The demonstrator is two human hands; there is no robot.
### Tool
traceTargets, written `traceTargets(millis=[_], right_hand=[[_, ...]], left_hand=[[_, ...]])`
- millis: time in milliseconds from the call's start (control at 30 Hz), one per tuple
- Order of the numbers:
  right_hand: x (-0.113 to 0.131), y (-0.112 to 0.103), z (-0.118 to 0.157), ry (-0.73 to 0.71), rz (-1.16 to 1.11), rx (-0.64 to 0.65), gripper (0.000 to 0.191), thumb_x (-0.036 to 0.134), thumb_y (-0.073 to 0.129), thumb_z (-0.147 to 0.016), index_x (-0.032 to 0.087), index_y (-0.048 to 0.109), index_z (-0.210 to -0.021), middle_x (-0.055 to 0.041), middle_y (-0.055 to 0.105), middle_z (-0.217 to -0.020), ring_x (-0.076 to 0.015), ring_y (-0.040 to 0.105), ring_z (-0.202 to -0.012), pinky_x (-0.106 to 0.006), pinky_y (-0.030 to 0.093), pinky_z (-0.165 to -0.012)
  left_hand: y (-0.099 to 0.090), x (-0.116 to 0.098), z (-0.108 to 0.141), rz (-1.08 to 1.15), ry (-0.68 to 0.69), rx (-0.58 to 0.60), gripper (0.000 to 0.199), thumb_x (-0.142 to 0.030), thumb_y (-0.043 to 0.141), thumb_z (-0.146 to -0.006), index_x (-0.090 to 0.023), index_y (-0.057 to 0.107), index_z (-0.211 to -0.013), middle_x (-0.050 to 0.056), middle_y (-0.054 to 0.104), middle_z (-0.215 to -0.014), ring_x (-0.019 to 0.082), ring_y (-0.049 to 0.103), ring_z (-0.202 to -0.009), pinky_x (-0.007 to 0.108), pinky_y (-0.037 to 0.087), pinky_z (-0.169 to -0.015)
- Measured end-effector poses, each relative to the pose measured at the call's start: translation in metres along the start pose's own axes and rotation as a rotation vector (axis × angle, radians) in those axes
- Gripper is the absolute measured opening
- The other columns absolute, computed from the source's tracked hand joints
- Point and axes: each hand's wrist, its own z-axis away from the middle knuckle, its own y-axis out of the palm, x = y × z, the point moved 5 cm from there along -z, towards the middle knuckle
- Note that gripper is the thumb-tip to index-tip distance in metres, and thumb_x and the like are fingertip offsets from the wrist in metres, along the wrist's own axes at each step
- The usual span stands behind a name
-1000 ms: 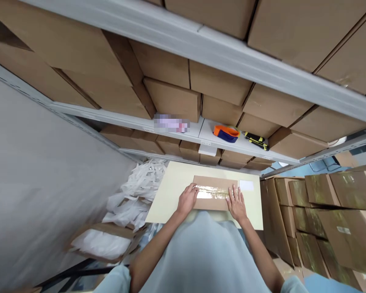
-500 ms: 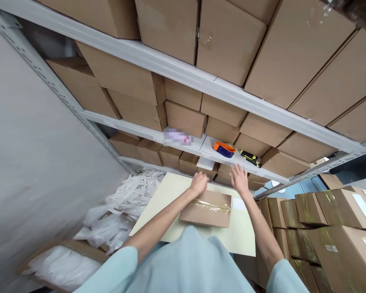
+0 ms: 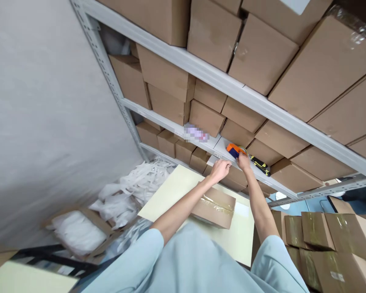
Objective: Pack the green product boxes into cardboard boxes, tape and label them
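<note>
An orange and blue tape dispenser (image 3: 232,149) rests on the middle shelf, and my right hand (image 3: 243,160) has its fingers around the near end of it. My left hand (image 3: 221,170) is curled just in front of the shelf edge, above the far side of the table; whether its fingers hold anything is too small to tell. Below my hands a cardboard box (image 3: 216,207) with shiny tape along its top lies on the pale yellow table (image 3: 163,193). A white paper (image 3: 242,209) lies right of the box.
Black and yellow cutters (image 3: 260,165) lie on the shelf (image 3: 171,127) right of the dispenser. Cardboard boxes fill the shelves. More taped boxes (image 3: 332,232) are stacked at the right. White plastic scraps (image 3: 122,203) and an open carton (image 3: 79,232) are at the left.
My right hand has reached forward to the shelf and closed on the tape dispenser. My left hand has moved up off the box toward the shelf edge. The view has turned.
</note>
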Motion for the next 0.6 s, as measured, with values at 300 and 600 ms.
traceTargets(millis=[300,600], right_hand=[[0.036,0.06,0.156,-0.109,-0.881,-0.095,0.049,0.058,0.053,-0.111,0.016,0.063,-0.134,-0.0137,0.077,-0.114,-0.0273,0.074,-0.105,-0.041,0.062,-0.097],[0.093,0.063,0.23,-0.009,-1.217,-0.005,0.063,0.07,0.062,-0.106,0.019,0.069,-0.142,-0.016,0.081,-0.126,-0.0303,0.076,-0.121,-0.048,0.061,-0.11]], left_hand=[[-0.003,0.039,0.114,0.506,-0.125,-0.144,0.019,-0.025,0.07,-0.102,-0.019,0.077,-0.119,0.009,0.083,-0.12,0.023,0.079,-0.111,0.036,0.062,-0.104],[-0.026,0.04,0.165,0.592,-0.092,-0.107,0.018,-0.033,0.067,-0.107,-0.021,0.076,-0.118,0.01,0.079,-0.117,0.024,0.076,-0.11,0.038,0.061,-0.101]])
